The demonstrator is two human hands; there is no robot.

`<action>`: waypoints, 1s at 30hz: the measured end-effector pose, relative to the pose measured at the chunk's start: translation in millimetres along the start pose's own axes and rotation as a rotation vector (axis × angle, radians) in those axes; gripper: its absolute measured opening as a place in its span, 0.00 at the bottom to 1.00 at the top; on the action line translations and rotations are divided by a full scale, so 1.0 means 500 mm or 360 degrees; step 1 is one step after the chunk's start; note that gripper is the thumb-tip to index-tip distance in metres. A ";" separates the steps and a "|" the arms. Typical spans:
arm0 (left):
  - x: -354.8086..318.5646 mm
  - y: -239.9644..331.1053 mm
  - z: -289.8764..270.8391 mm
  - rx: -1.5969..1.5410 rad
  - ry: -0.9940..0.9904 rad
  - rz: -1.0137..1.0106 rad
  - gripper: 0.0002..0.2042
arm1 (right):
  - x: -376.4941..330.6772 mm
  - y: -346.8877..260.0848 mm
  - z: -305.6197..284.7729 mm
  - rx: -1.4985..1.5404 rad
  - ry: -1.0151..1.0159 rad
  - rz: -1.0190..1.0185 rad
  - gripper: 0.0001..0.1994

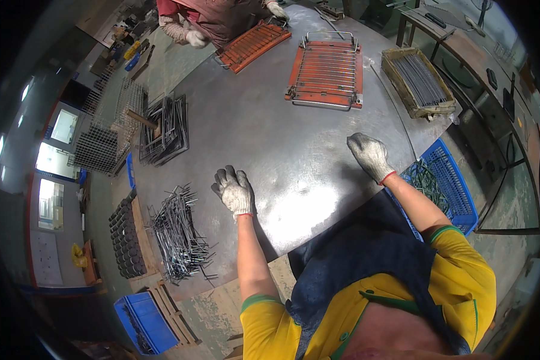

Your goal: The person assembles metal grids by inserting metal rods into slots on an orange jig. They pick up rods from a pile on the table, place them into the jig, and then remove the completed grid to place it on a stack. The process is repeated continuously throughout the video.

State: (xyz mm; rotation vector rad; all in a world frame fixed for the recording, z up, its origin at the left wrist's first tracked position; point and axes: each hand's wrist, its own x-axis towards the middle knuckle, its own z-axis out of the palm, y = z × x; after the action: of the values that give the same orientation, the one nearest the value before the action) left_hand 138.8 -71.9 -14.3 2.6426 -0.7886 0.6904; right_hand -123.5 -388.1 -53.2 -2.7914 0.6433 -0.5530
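My left hand (234,191), in a whitish work glove with dark fingertips, is over the metal table (276,138) with its fingers spread. To its left lies a loose heap of thin metal rods (180,234). My right hand (370,157), gloved alike, is over the right part of the table with its fingers curled in. Its palm is turned away, so anything inside it is hidden. Beyond it lies an orange jig (325,73) with a wire rack of parallel bars on it. A long thin rod (395,111) lies to the right of this hand.
Across the table, a co-worker's gloved hands are near a second orange jig (255,45). Bent wire frames (165,129) are stacked at the left edge. A worn box of rods (419,83) stands at the far right. A blue basket (453,186) sits below the right edge.
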 end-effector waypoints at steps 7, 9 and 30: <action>-0.003 -0.011 0.010 0.0009 0.0053 0.0035 0.13 | 0.007 -0.028 -0.037 0.0151 -0.0113 0.0176 0.13; -0.004 -0.009 0.007 0.0004 0.0022 0.0021 0.13 | 0.003 -0.023 -0.034 0.0106 -0.0074 0.0116 0.13; 0.188 0.008 0.161 -0.0227 -0.0167 -0.0984 0.38 | 0.005 -0.020 -0.016 0.0251 0.0107 0.0155 0.13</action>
State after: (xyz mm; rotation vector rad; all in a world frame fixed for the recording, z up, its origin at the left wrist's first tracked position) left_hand 234.5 -148.3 -32.0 2.5877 -0.0145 0.3133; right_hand -120.9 -381.8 -42.3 -2.5896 0.7128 -0.6505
